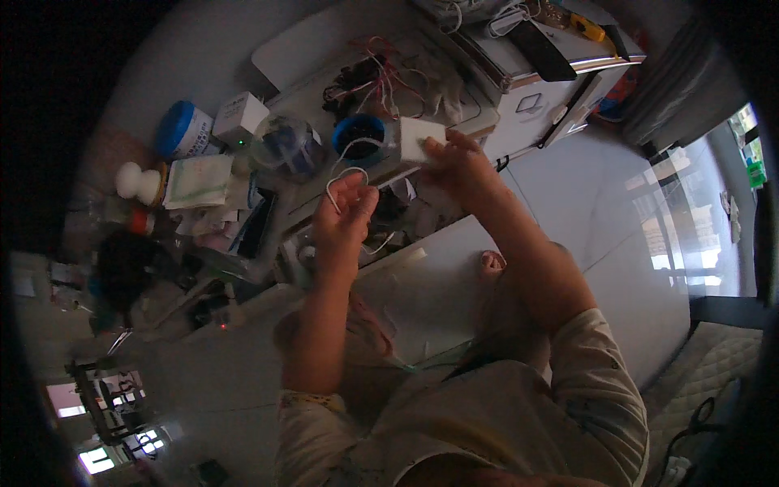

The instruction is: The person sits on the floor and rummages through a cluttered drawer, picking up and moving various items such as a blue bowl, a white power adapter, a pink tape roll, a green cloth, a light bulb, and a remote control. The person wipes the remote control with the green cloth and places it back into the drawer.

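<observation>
My right hand [453, 161] holds a flat, square white device [421, 140] by its right edge, above the front of the cluttered desk top. A white cable [365, 141] runs from the device's left side and loops down to my left hand [347, 207], whose fingers are closed on it. Behind the cable stands a blue round container [358, 159] with dark contents. The white end of a cable [386, 243] shows over the open drawer [405, 210], below and between my hands; whether it belongs to the held cable cannot be told.
A clear plastic jar [289, 149], a white box [239, 119] and a blue-lidded tub [176, 129] stand at the left, near a folded cloth [198, 181]. Tangled red and white wires [383, 76] lie farther back. At the right, a white cabinet [523, 115] bears a black phone-like slab [541, 52].
</observation>
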`<action>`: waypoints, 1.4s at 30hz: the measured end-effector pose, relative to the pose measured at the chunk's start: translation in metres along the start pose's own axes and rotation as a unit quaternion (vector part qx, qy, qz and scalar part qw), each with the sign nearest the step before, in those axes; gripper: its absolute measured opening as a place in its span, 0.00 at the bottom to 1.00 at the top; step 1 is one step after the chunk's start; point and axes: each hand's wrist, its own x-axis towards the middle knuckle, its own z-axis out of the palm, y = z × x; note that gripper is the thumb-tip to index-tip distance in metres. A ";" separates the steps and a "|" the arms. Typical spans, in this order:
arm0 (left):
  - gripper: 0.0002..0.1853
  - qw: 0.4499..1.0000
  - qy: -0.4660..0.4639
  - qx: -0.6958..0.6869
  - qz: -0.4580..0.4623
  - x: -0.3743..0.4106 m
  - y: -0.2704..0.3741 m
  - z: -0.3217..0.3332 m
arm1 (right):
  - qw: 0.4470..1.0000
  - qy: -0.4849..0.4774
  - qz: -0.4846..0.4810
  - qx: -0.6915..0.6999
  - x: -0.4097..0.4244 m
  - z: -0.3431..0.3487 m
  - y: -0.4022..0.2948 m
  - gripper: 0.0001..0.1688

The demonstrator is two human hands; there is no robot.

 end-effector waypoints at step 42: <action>0.20 0.920 -0.231 -0.292 0.119 0.001 0.008 0.005 | 0.743 0.256 -0.298 -0.542 0.062 -0.038 -0.001 0.23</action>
